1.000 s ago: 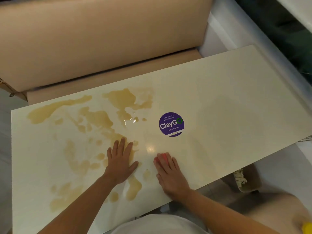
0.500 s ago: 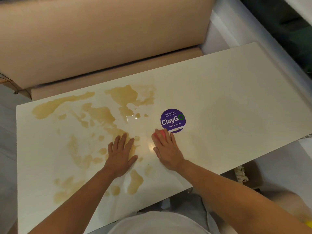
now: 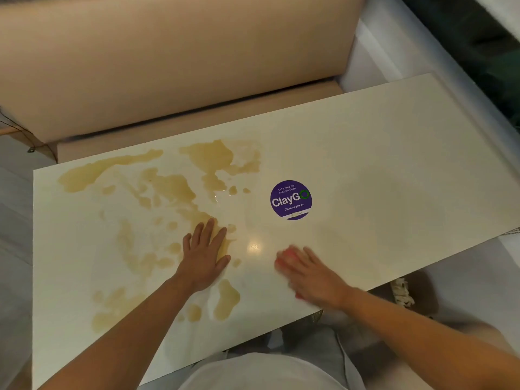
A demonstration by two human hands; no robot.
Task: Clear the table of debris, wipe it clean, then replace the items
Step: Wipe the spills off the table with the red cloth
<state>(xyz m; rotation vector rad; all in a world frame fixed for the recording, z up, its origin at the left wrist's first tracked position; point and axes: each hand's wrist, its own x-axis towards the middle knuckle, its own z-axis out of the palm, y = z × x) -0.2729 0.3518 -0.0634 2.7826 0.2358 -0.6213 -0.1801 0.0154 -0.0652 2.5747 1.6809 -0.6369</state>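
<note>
The left hand (image 3: 204,258) lies flat on the pale worktop (image 3: 394,153), palm down, fingers straight and slightly spread, pressing on the edge of a brown spill (image 3: 168,192). That spill spreads in patches over the left half of the worktop, from its far edge down towards its near edge, with one larger blot just near-side of the left wrist. The right hand (image 3: 312,273) is blurred; it presses flat, fingers extended, on a pink cloth (image 3: 287,257) of which only a bit shows past the fingertips, close to the near edge of the worktop around its middle. A bright glint of light sits on the surface between the two hands. A round purple sticker (image 3: 291,200) reading "ClayGo" is stuck near the middle of the worktop, on the far side of the right hand and apart from it. Beyond the far edge runs a tan padded bench (image 3: 168,66).
</note>
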